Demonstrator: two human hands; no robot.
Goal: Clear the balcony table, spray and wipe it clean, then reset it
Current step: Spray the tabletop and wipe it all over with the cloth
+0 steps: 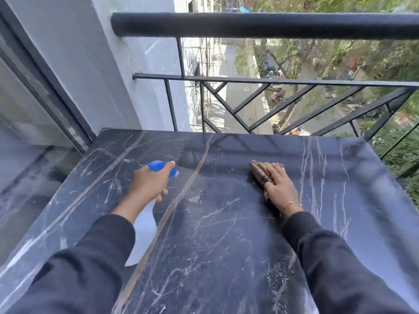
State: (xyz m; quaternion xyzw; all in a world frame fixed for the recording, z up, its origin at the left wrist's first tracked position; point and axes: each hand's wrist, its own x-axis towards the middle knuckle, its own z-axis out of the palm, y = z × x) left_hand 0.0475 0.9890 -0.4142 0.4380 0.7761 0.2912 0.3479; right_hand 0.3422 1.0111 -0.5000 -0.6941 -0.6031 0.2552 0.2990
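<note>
Wet patch [201,196] on the table [226,257] sits between the hands, nearer the right hand [280,188], flat on the cloth [260,172]. Left hand [148,181] grips the spray bottle [145,223].

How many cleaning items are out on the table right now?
2: a spray bottle gripped in the left hand, and a brown cloth under the right hand on the table.
</note>
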